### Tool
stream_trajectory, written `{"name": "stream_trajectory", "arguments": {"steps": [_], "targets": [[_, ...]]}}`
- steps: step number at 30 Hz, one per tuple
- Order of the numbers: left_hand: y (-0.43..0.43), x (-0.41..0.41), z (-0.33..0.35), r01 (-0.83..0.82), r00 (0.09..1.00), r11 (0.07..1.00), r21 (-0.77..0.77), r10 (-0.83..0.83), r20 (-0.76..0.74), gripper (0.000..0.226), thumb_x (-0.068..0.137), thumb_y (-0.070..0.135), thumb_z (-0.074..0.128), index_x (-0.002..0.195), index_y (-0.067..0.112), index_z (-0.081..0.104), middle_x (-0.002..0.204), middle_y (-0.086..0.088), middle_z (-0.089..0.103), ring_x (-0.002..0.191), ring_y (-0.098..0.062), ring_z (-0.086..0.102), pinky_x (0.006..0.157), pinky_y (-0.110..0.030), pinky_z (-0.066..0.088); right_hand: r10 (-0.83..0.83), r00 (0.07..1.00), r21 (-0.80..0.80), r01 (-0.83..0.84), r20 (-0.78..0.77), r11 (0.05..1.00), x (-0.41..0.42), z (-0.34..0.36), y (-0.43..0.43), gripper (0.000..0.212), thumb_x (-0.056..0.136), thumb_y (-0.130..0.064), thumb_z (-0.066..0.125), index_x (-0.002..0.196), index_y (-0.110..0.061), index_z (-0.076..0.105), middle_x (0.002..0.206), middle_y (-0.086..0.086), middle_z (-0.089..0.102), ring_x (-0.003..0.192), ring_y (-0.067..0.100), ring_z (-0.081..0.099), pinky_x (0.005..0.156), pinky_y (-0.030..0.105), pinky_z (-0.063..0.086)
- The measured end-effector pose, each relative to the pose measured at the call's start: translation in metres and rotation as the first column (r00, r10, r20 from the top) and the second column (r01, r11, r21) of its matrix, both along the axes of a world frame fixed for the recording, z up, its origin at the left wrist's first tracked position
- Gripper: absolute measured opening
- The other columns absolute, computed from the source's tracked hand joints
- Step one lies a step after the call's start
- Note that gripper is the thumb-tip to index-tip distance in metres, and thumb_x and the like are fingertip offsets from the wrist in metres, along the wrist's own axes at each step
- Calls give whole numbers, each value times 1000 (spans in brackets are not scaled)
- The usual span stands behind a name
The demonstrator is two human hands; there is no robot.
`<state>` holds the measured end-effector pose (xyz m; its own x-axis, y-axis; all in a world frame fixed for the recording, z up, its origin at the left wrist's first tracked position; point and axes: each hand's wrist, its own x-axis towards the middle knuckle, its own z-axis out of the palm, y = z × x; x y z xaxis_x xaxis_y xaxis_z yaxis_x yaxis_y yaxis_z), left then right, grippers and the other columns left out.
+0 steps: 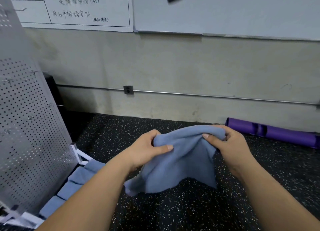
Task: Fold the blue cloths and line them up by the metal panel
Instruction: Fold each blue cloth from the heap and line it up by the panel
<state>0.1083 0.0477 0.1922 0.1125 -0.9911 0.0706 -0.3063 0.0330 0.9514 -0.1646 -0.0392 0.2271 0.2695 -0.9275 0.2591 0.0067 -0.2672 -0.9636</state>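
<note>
both hands, left point(147, 149) and right point(226, 142), pinch the cloth's point(181, 163) top edge, probably to square it for folding. folded cloths point(72, 187) line the panel point(31, 126).

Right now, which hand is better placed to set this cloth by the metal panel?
Left, probably: the left hand grips the blue cloth on the side nearer the folded cloths by the metal panel.

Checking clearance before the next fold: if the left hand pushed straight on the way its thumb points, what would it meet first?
The left hand would meet the blue cloth it grips, thumb lying on it. Beyond it, probably the right hand, holding the same bunched edge, though depth between them is unclear.
</note>
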Motion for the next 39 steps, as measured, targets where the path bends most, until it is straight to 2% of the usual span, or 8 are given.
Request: {"name": "stream_trajectory", "arguments": {"steps": [4,13,16,21,25,30,35,39], "targets": [[-12,-23,7,100,981,988,-114,-118,-156,25,95,23,82,117,17,72,78,2,68,77,-12,60,82,-29,49,96,987,-87,-108,-127,990,15,0,7,21,90,4,76,99,-14,80,90,0,82,86,8,77,74,18,58],[-30,-44,3,-27,996,966,-258,5,-85,10,90,14,85,93,18,77,75,0,59,69,-14,45,68,-31,41,142,963,-113,-172,-230,979,20,-8,2,24,89,-4,82,102,-24,83,92,3,81,85,29,73,77,31,60],[-33,-54,1,-69,995,954,-292,46,-84,16,88,13,87,89,22,74,73,1,58,66,-13,45,64,-30,42,205,951,-112,-235,-232,965,16,-4,5,13,94,-14,80,104,-23,82,93,1,80,82,23,72,73,31,58],[-36,-61,-13,37,999,978,-204,-44,-30,16,88,19,89,92,15,74,75,5,67,66,-10,52,65,-24,47,-1,982,-209,-40,-190,977,9,-4,-3,14,96,-9,78,97,-22,83,83,-13,77,71,-3,61,70,11,49],[-33,-55,-23,122,992,986,-112,-125,-25,19,89,22,88,92,8,75,72,8,64,66,-8,51,64,-20,44,-140,986,-243,115,-89,963,-5,-1,-13,10,95,-13,79,97,-22,83,81,-4,75,69,-2,56,68,13,49],[-20,-19,-29,125,992,992,-19,-125,13,19,90,28,87,89,11,78,74,2,66,70,-11,53,67,-27,43,-378,919,-79,387,109,918,-40,-5,-48,8,96,-14,78,102,-20,82,90,0,78,75,1,64,71,13,53],[-9,17,-31,95,991,994,50,-99,89,20,86,31,90,83,17,77,81,-5,75,75,-11,63,72,-30,51,-550,833,30,550,50,835,-79,-37,-82,10,96,-17,79,105,-15,82,70,-10,67,60,4,54,65,19,48],[1,51,-36,7,974,999,50,-18,227,35,79,48,91,82,17,74,85,-10,76,74,-10,63,72,-35,51,-622,783,64,622,-26,780,-100,-55,-92,10,96,-19,80,106,-16,81,77,-2,64,68,11,53,66,15,48]]}}
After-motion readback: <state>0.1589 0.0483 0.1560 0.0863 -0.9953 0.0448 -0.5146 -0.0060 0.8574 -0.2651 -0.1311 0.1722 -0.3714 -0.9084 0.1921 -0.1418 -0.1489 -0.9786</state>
